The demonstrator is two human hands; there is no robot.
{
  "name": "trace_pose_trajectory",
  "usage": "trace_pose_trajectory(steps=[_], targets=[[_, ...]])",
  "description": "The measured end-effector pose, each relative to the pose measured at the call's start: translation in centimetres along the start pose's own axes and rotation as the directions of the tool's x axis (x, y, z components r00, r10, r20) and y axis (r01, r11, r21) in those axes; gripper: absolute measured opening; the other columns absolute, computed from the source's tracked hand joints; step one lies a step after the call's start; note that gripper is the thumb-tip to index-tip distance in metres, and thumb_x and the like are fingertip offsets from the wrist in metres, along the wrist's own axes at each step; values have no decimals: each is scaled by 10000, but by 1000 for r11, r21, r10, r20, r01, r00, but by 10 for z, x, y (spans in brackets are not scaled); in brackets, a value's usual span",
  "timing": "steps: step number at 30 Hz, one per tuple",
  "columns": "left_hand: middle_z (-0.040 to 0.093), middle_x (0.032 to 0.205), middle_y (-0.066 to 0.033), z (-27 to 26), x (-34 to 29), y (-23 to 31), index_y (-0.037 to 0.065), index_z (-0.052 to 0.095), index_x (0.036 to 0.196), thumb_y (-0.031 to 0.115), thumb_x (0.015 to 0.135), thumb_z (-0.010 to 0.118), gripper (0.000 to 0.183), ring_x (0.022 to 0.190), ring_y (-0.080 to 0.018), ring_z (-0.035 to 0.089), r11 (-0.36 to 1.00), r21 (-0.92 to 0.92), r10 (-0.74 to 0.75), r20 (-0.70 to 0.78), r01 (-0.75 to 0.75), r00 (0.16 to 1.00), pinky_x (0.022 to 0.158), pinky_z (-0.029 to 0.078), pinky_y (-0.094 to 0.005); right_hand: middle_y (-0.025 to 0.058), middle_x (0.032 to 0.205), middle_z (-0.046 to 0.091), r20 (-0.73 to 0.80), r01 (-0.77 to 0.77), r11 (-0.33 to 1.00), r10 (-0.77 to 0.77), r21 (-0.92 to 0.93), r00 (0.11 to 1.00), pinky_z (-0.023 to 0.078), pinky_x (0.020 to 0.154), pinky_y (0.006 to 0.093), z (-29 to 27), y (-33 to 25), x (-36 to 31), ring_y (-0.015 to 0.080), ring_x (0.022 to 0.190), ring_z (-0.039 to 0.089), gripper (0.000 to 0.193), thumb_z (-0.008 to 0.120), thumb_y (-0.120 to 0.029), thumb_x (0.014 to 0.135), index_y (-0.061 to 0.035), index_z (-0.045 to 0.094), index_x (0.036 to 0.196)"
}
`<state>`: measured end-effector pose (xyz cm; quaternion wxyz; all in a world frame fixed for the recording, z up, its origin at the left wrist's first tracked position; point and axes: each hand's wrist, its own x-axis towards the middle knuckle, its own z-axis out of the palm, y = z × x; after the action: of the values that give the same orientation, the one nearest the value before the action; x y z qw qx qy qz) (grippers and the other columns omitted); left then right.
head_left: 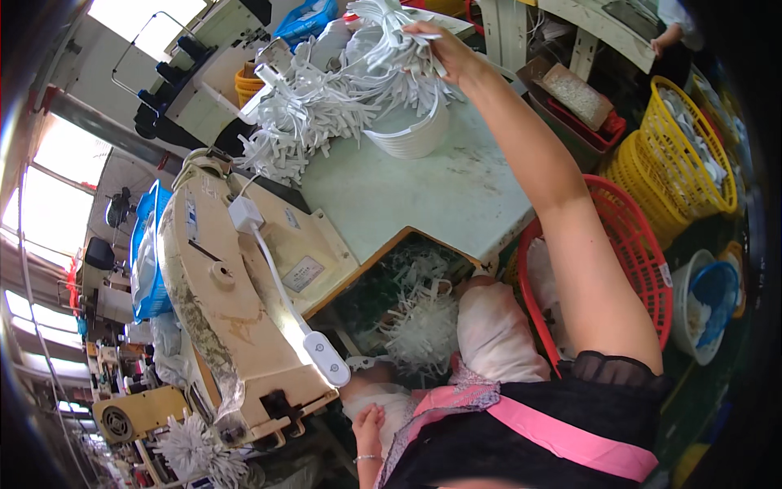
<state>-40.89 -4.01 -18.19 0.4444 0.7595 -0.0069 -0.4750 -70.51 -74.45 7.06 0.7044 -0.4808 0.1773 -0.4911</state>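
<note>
My right hand [444, 53] is stretched out over the far part of the table, closed round a thick bundle of white fabric strips [387, 37]. A white plastic tub [411, 137] stands just below that bundle on the pale green tabletop [391, 191]. Left of the tub spreads a tangled heap of similar white strips [314, 114]. Down by my lap, my left hand [369, 425] has its fingers curled in, and nothing shows in them. It is close to the head of a beige sewing machine [232, 301], which carries a small white lamp [327, 359].
A red basket [603, 191] stands right of my legs, under my right arm. Beyond it are yellow baskets [692, 147] and a white bucket [692, 326]. More strips [419, 326] lie below the table cutout. A blue basket [151, 253] is behind the machine.
</note>
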Motion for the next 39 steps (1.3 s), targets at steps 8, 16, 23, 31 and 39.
trace_pose_trajectory(steps=[8, 16, 23, 31, 39], targets=[[744, 915, -97, 22, 22, -10, 75, 699, 1084, 255, 899, 688, 258, 863, -235, 714, 574, 770, 333, 93, -280, 938, 790, 534, -351, 88, 1063, 661, 263, -345, 930, 366, -126, 893, 534, 787, 289, 68, 130, -93, 153, 915, 650, 443, 644, -351, 930, -48, 591, 1249], [732, 815, -119, 7, 35, -47, 114, 734, 973, 288, 878, 684, 204, 785, -294, 715, 626, 684, 474, 50, -376, 879, 725, 535, -391, 205, 1296, 535, -16, -50, 292, 120, -955, 993, 436, 1004, 464, 160, 195, -107, 362, 1194, 540, 505, 512, -427, 991, -11, 534, 1276], [725, 797, -118, 21, 8, -43, 164, 729, 948, 277, 883, 663, 146, 773, -335, 705, 465, 808, 602, 11, -362, 798, 701, 536, -429, 133, 1078, 661, 271, 105, -494, -278, -863, 921, 456, 942, 491, 56, 132, -89, 271, 1093, 629, 228, 564, -161, 907, -96, 674, 1096], [711, 1027, -68, 56, 13, -7, 5, 667, 1151, 178, 994, 610, 240, 894, -157, 669, 731, 250, 489, 456, -635, 743, 770, 529, -297, 100, 960, 718, 287, 389, 173, -426, -905, 858, 501, 881, 331, 99, 51, -294, 247, 895, 685, 173, 687, -83, 886, -50, 691, 1056], [671, 1063, -25, 141, -105, 125, -39, 638, 1202, 126, 1014, 596, 254, 947, -73, 603, 766, -339, 639, 494, -546, 589, 844, 478, -226, 46, 1071, 710, 33, -318, 945, 321, -74, 946, 526, 817, 267, 196, 129, -463, 98, 979, 650, 286, 656, -67, 952, 16, 634, 1225]])
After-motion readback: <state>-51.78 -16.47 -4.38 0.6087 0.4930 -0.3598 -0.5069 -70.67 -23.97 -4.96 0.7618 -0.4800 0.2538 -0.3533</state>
